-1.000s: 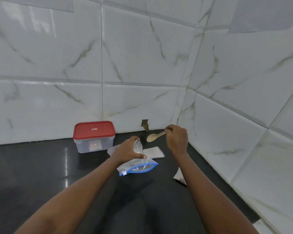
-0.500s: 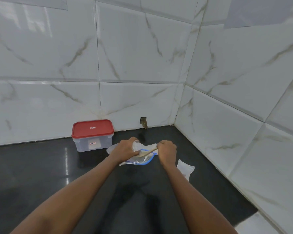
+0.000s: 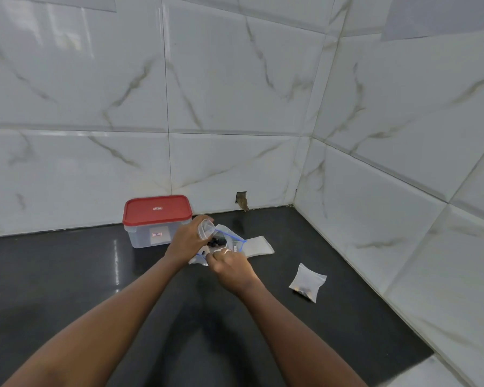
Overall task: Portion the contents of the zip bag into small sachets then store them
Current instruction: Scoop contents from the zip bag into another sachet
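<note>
Two bare hands sit close together low over the dark surface, forearms reaching in from the near edge. Left hand: fingers and thumb curled round a small clear open sachet, which is tilted and lifted off the surface, its round mouth turned toward the right hand. Right hand: just right of the left and nearer the body, almost touching it, fingers curled tight, knuckles up. Whatever it grips is hidden under the fingers, cannot tell. Zip bag, clear with blue edging, lies crumpled on the surface directly beyond the right hand and just by the left hand's fingertips; the right hand covers its near part. Dark pieces show as a small clump between the two hands, right below the open sachet's mouth; cannot tell if they are inside the zip bag or on top of it. Pile of empty sachets, flat and whitish, lies beyond and right of the right hand, its left end touching the zip bag. Filled sachet, dark bits in its bottom corner, lies alone well right of the right hand. Container, clear, closed with a red lid, stands just left of and beyond the left hand, against the tiled wall. Small hole in the wall beyond both hands
</note>
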Motion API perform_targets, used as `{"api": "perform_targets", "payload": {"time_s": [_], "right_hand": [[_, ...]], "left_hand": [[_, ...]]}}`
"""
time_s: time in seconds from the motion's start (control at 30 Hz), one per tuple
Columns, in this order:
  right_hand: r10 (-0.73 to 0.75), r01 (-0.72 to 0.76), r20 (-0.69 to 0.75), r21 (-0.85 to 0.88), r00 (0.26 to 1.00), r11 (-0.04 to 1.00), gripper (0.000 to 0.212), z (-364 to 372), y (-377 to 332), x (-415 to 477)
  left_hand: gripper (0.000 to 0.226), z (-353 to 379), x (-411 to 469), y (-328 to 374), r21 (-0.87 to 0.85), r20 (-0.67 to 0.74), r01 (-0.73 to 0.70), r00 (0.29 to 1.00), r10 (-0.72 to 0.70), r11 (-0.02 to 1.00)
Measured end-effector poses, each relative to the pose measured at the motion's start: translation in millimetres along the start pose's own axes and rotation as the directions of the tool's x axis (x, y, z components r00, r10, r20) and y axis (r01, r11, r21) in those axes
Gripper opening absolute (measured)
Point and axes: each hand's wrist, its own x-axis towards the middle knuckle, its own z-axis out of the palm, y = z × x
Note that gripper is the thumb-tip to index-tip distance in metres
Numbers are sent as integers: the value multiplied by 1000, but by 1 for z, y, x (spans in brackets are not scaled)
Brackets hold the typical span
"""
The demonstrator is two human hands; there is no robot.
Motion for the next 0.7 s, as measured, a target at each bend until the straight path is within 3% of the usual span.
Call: {"api": "perform_targets", "payload": {"time_s": [0.07, 0.17, 0.23, 0.43, 0.7], "right_hand": [[62, -62, 50, 8, 997, 998, 17, 2, -5, 14], [234, -245, 129, 74, 964, 967, 31, -1, -2, 29], [323, -329, 72, 87, 944, 940, 32, -8, 1, 30], [521, -516, 7, 151, 854, 843, 35, -9, 19, 30], [609, -592, -2, 230, 793, 772, 31, -5, 18, 31]], "left_hand": [[29, 0, 3, 2, -28, 7, -13, 1000, 13, 1000], [34, -1, 3, 4, -20, 40, -64, 997, 64, 998], [41, -3, 4, 4, 15, 80, -99, 992, 97, 995], [55, -4, 13, 2, 219, 379, -59, 925, -29, 974], [54, 4, 19, 1, 146, 293, 87, 948, -127, 985]]}}
